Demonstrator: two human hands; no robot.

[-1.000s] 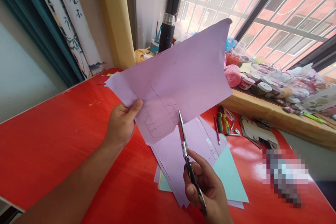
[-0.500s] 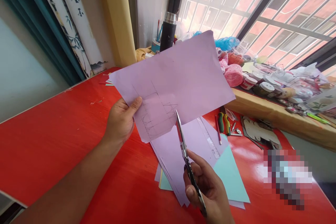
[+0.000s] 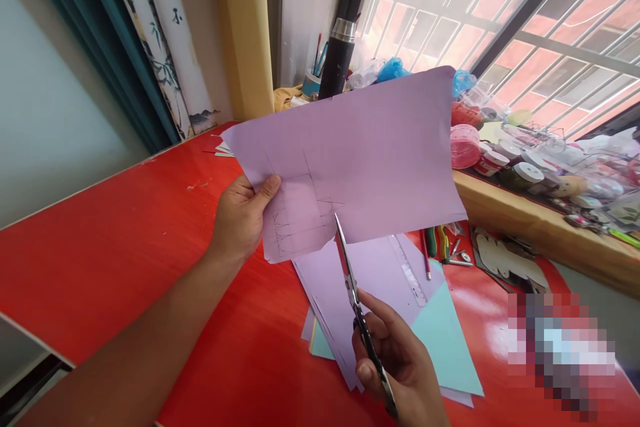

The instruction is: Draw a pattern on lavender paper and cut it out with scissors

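A sheet of purple paper [image 3: 380, 153] is held up in the air by my left hand [image 3: 243, 213], thumb on top near its lower left corner. Pencil lines, some of them zigzag, mark the sheet's left part. My right hand [image 3: 395, 360] grips a pair of scissors [image 3: 363, 320], fingers wrapped at the handles. The blades point up and away, their tip at the sheet's lower edge beside the zigzag lines. A notch shows in that edge near the blades. How far the blades are apart is hard to make out.
Below lie stacked purple sheets [image 3: 333, 300], a turquoise sheet [image 3: 445, 333] and a clear ruler [image 3: 410, 273] on the red table [image 3: 125, 247]. A pencil [image 3: 427, 257] and pliers [image 3: 443, 243] lie to the right. A black thermos [image 3: 337, 63] and craft supplies crowd the windowsill [image 3: 530, 213].
The sheet has turned slightly clockwise, its right end lower. Both hands keep their holds, and the scissors stay at the lower edge. The whole view has shifted slightly.
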